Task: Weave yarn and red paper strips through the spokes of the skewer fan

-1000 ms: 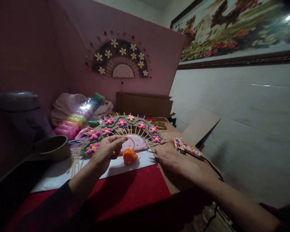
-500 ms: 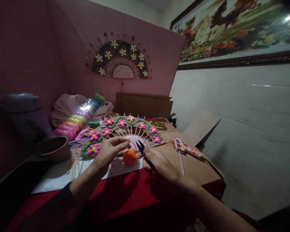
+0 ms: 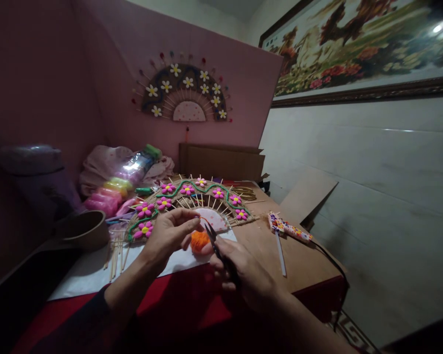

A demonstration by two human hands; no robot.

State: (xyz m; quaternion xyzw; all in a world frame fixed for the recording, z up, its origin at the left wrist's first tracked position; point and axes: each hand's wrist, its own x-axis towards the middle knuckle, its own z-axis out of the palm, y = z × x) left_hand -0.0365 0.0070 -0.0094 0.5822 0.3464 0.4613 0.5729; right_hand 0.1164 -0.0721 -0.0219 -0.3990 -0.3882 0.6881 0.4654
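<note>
Between thumb and forefinger, my left hand (image 3: 172, 231) pinches an orange yarn strand (image 3: 204, 219). Dark scissors (image 3: 217, 248) are in my right hand (image 3: 243, 268), their blade tips pointing up and left beside the strand. Just below the blades lies a ball of orange yarn (image 3: 198, 242), partly hidden by my fingers. Behind both hands rests a fan-shaped craft piece (image 3: 180, 188) of brown cord and sticks, with pink flowers, a green wavy line and a dotted half-round base (image 3: 216, 221).
To the right lies a glue gun (image 3: 288, 227) with a white stick (image 3: 280, 253). Left are loose wooden sticks (image 3: 115, 255), a brown round container (image 3: 90, 228) and packs of colored clay (image 3: 118, 184). Cardboard (image 3: 221, 162) stands at the back; a finished fan (image 3: 186, 93) hangs above.
The scissors have come lower and slightly left, nearer my left hand, and their blades look closer together. The orange strand shows less loop than before.
</note>
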